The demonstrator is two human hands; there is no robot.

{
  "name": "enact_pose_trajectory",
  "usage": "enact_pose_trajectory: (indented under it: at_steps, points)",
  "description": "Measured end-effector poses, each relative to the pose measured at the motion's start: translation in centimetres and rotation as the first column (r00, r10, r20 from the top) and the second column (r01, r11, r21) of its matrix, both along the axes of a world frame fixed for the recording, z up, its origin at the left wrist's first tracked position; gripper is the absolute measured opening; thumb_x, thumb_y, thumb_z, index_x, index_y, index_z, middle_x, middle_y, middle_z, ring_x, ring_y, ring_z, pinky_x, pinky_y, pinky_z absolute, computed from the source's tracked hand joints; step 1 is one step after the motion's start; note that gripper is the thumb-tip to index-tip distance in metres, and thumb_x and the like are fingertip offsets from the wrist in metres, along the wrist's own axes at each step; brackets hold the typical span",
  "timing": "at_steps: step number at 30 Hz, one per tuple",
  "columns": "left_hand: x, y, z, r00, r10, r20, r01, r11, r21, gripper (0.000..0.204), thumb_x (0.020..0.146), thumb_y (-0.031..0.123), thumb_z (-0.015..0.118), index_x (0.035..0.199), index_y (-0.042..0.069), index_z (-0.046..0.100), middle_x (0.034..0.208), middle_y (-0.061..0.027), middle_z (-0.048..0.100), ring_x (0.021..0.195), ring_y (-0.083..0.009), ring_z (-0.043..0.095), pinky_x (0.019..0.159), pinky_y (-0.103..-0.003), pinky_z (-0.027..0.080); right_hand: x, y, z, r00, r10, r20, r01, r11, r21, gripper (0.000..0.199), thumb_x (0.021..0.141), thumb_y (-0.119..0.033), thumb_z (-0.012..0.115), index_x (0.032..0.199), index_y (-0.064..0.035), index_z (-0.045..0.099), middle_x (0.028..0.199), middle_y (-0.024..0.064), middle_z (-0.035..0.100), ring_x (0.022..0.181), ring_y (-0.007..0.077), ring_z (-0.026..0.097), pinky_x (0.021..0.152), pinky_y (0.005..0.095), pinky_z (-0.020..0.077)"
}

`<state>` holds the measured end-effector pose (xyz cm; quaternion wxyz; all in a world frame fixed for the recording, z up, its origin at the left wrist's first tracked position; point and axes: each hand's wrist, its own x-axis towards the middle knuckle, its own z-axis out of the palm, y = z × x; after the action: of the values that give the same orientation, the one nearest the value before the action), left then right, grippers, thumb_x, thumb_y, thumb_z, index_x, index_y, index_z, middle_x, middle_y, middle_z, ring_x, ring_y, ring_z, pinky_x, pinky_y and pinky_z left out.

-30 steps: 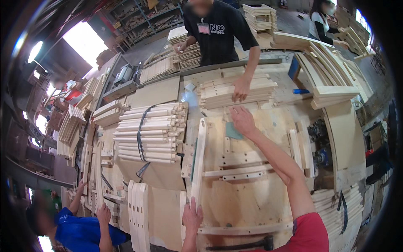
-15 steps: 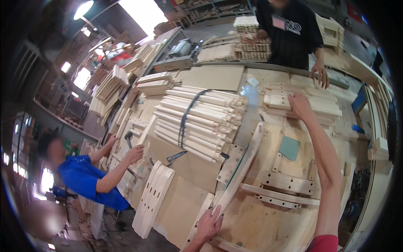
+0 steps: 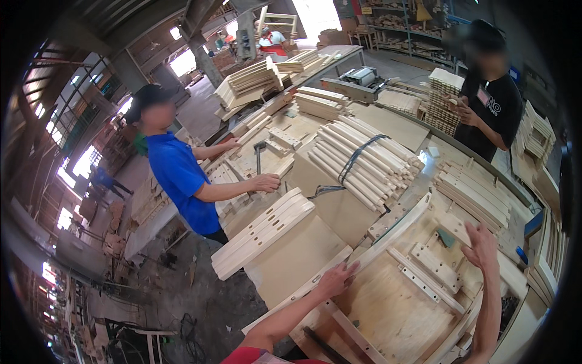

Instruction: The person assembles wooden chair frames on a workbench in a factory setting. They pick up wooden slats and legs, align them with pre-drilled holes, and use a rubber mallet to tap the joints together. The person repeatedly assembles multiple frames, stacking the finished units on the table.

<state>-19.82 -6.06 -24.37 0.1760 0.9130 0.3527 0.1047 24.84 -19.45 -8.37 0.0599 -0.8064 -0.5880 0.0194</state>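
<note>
My left hand point(image 3: 338, 280) is closed on the near end of a long, slightly curved wooden rail point(image 3: 397, 227), which lies slantwise along the left side of the wooden work board point(image 3: 388, 303). Off to the right, my right hand point(image 3: 483, 246) has its thumb and fingers bent around a pale wooden slat point(image 3: 512, 276) lying across the far right of the board. Drilled wooden blocks point(image 3: 433, 267) and a narrow strip with holes point(image 3: 419, 284) are on the board between my hands. A small green patch point(image 3: 445, 238) shows beyond the blocks.
A strapped bundle of wooden sticks point(image 3: 364, 161) lies ahead, with stacked slats point(image 3: 476, 191) to its right. Slotted boards point(image 3: 264, 233) rest on cardboard at left. A co-worker in blue point(image 3: 182, 176) handles parts at left; another in black point(image 3: 494, 112) stands across the table.
My right hand has come back from the slat stack toward me, now with a slat. My left hand stays at the rail's near end. The view has swung left.
</note>
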Motion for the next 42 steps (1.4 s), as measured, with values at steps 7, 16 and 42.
enact_pose_trajectory:
  at_steps: [7, 16, 42]
  points:
    - [-0.1, -1.7, -1.9, 0.996, -0.046, -0.078, 0.035, 0.99, -0.14, 0.063, 0.09, 0.019, 0.064, 0.15, 0.014, 0.048, 0.119, -0.0228, 0.066, 0.102, -0.0432, 0.064, 0.085, -0.05, 0.055, 4.0, -7.5, -4.4, 0.998, -0.012, -0.054, 0.008, 0.997, -0.077, 0.052, 0.074, -0.038, 0.079, 0.113, -0.0048, 0.067, 0.101, 0.0211, 0.067, 0.097, 0.0407, 0.064, 0.086, 0.0499, 0.0513]
    - [0.8, -1.0, 0.6, 1.0, -0.001, -0.016, 0.002, 0.996, 0.09, 0.06, 0.09, 0.021, 0.067, 0.146, 0.01, 0.051, 0.091, -0.02, 0.056, 0.078, -0.0406, 0.059, 0.066, -0.05, 0.05, 2.3, 0.1, -9.1, 0.99, 0.028, -0.136, -0.039, 0.996, -0.078, 0.067, 0.076, -0.039, 0.082, 0.136, -0.0187, 0.062, 0.106, 0.0133, 0.067, 0.096, 0.0352, 0.067, 0.082, 0.0464, 0.0547]
    - [-0.1, -1.6, 0.4, 0.99, 0.074, -0.117, -0.075, 0.997, -0.011, 0.059, 0.095, 0.032, 0.064, 0.151, 0.022, 0.047, 0.106, -0.0198, 0.059, 0.089, -0.0392, 0.064, 0.074, -0.049, 0.056, 0.0, 6.4, -18.0, 0.844, 0.238, -0.48, -0.163, 0.968, 0.194, 0.054, 0.074, -0.027, 0.075, 0.126, -0.0148, 0.068, 0.099, 0.0179, 0.065, 0.096, 0.0393, 0.062, 0.085, 0.047, 0.0519]
